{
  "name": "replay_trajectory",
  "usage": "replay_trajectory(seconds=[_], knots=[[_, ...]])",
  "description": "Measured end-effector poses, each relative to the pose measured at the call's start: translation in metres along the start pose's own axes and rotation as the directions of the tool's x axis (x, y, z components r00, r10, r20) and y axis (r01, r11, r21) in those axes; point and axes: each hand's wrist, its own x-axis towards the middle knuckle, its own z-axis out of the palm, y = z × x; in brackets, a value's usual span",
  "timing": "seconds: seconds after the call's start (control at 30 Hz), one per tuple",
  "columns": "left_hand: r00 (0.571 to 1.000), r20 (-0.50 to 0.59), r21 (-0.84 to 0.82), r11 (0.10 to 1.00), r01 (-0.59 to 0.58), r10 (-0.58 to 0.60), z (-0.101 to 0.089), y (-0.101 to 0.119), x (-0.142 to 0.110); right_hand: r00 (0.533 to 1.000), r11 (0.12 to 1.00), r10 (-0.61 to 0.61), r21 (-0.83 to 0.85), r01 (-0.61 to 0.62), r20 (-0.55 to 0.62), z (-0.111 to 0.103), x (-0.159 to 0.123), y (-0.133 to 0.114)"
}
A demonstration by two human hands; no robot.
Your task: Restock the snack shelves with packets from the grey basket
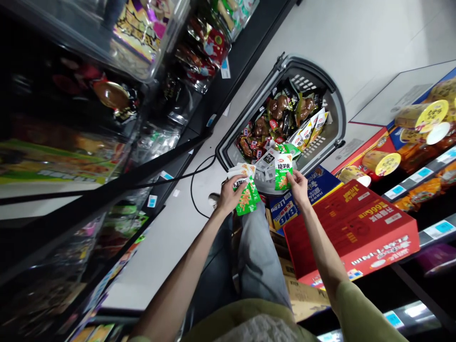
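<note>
A person's arms slanting forward, left hand [230, 192] is pinching green-and-white packets [247, 202], right hand's [298, 187] fingers are gripping a single packet [282, 179] — label reading "魔芋爽" — by the basket's [341, 111] near rim, red carton [370, 223] showing "666".

Green packets [246, 203] in left grip [230, 194], right grip [299, 187]
</note>
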Motion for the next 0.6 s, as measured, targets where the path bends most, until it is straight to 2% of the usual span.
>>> replay_trajectory(seconds=[0.13,0.2,0.27,0.33,0.37,0.4,0.43,0.5,0.57,0.6], knots=[[0.999,0.010,-0.048,0.998,0.038,-0.038,0.010,0.005,0.002,0.991,0.999,-0.039,-0.008,0.038,-0.131,0.025,-0.012,-0.005],[0.997,0.015,-0.079,0.994,0.075,-0.074,0.014,0.009,0.002,0.993,0.999,-0.041,-0.017,0.039,-0.115,0.039,-0.023,-0.009],[0.995,0.019,-0.098,0.990,0.102,-0.101,0.018,0.015,0.002,0.999,0.997,-0.036,-0.072,0.038,0.031,0.051,-0.037,-0.012],[0.993,-0.015,-0.081,0.990,0.112,-0.114,0.021,0.020,0.003,0.974,0.977,-0.051,-0.193,0.094,0.219,0.061,-0.046,-0.013],[0.993,-0.048,-0.057,0.992,0.109,-0.112,0.021,0.022,0.003,0.959,0.960,-0.061,-0.247,0.132,0.276,0.064,-0.046,-0.011],[0.991,-0.084,-0.027,0.994,0.102,-0.104,0.022,0.023,0.004,0.956,0.944,-0.070,-0.290,0.155,0.285,0.065,-0.042,-0.009],[0.989,-0.113,-0.001,0.996,0.093,-0.092,0.022,0.024,0.006,0.968,0.933,-0.074,-0.325,0.152,0.239,0.064,-0.033,-0.005],[0.989,-0.124,0.016,0.997,0.079,-0.076,0.020,0.025,0.008,0.997,0.912,-0.077,-0.401,0.082,0.028,0.058,-0.002,0.004],[0.989,-0.103,-0.003,0.994,0.106,-0.105,0.019,0.025,0.010,0.970,0.833,-0.152,-0.553,0.024,-0.188,0.048,0.038,0.014],[0.986,-0.101,-0.011,0.991,0.130,-0.131,0.018,0.024,0.010,0.950,0.757,-0.219,-0.653,0.021,-0.224,0.042,0.059,0.018]])
